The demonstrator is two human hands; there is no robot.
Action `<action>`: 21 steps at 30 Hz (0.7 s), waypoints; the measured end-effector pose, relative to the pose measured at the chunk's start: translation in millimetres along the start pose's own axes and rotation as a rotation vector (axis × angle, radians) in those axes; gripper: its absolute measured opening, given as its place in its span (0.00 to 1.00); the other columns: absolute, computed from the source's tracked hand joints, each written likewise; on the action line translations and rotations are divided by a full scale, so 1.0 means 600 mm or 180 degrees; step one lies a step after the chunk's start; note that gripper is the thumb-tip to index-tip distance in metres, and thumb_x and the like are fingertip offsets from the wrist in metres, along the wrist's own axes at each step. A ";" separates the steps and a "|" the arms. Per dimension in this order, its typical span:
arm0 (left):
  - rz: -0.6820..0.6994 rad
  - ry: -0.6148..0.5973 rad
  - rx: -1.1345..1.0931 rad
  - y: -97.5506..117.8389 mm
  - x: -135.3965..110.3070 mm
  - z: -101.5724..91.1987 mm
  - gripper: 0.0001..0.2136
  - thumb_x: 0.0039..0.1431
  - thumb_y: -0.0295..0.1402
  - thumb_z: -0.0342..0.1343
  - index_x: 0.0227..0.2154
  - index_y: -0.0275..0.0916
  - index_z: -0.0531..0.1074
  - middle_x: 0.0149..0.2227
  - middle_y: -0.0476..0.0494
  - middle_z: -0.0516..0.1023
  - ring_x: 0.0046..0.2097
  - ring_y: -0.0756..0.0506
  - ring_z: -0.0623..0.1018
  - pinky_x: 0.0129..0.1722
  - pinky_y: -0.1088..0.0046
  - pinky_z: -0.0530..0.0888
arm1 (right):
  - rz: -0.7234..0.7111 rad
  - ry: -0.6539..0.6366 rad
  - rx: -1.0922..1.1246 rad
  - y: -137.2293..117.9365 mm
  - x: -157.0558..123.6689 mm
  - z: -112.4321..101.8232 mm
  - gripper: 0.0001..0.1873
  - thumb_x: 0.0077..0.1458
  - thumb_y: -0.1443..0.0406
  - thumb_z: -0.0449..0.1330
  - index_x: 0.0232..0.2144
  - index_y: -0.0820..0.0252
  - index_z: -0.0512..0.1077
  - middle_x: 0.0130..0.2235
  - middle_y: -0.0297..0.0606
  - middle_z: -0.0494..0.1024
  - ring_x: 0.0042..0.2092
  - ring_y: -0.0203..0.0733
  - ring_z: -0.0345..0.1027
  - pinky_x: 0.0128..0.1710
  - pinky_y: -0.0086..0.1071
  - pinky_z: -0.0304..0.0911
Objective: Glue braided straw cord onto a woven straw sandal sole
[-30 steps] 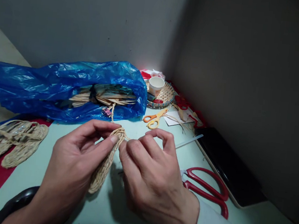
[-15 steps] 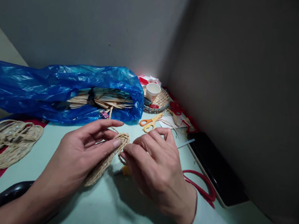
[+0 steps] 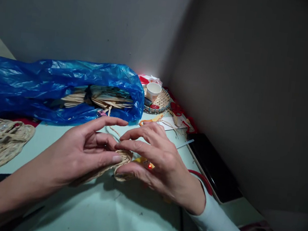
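My left hand grips a coiled, braided straw piece between thumb and fingers; its index finger is stretched out above. The piece is narrow and rounded at its far end, and its lower part is hidden by the hand. At that end is my right hand, its thumb pressed on a loose loop of straw cord and its fingertips on the piece's upper edge. Behind the right hand shows part of a yellow tool, with a small red light glowing; most of it is hidden.
A blue plastic bag holds bundled straw. Straw sandals lie at left. Behind are a paper cup on a woven tray and orange-handled scissors. A black phone-like device and a red handle are at right.
The straw piece has tipped lower and flatter. My right hand has opened from a tight pinch, thumb now below and fingers above the piece's end. The view has shifted slightly right.
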State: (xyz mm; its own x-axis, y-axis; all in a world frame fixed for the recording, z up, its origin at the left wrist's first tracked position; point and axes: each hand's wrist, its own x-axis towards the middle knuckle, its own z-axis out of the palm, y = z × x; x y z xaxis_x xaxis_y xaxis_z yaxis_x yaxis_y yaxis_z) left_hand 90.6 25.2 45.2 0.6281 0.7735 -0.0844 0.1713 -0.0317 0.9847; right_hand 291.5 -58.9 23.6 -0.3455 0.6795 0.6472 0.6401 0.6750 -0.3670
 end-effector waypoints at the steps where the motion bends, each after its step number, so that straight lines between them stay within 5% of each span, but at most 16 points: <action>1: -0.0027 -0.0033 -0.0025 -0.002 0.000 0.000 0.22 0.48 0.39 0.73 0.47 0.53 0.79 0.25 0.48 0.87 0.31 0.40 0.87 0.30 0.73 0.81 | -0.0020 -0.0002 0.0052 -0.001 0.001 -0.001 0.17 0.66 0.59 0.67 0.50 0.67 0.78 0.48 0.44 0.82 0.49 0.46 0.70 0.59 0.48 0.63; 13: -0.0794 -0.0231 -0.0695 -0.013 -0.013 -0.020 0.27 0.51 0.43 0.75 0.55 0.55 0.78 0.32 0.46 0.88 0.34 0.40 0.88 0.28 0.74 0.81 | -0.0262 -0.0007 0.0147 0.007 0.002 0.000 0.16 0.63 0.60 0.70 0.45 0.69 0.78 0.45 0.45 0.84 0.46 0.45 0.72 0.61 0.49 0.64; 17: -0.1186 -0.0020 -0.1122 -0.011 -0.016 -0.027 0.28 0.50 0.42 0.76 0.56 0.56 0.78 0.38 0.44 0.89 0.44 0.35 0.89 0.36 0.66 0.86 | -0.0356 0.0025 0.0105 0.013 0.002 -0.001 0.16 0.62 0.60 0.70 0.44 0.69 0.78 0.44 0.44 0.84 0.45 0.44 0.73 0.61 0.48 0.64; 21: -0.0976 0.0077 -0.0879 -0.003 -0.028 -0.002 0.24 0.51 0.42 0.73 0.53 0.51 0.81 0.39 0.39 0.90 0.47 0.30 0.88 0.36 0.62 0.86 | -0.0461 0.0057 0.0101 0.016 0.001 0.002 0.16 0.63 0.60 0.69 0.45 0.69 0.78 0.43 0.43 0.84 0.45 0.43 0.72 0.60 0.47 0.66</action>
State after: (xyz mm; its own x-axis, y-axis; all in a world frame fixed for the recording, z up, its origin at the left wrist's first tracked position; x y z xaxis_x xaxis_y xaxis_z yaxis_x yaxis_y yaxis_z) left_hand 78.8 12.8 45.1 0.5610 0.7355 -0.3799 0.1355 0.3711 0.9186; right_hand 296.7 -51.6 19.8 -0.4203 0.5693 0.7066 0.5624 0.7745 -0.2895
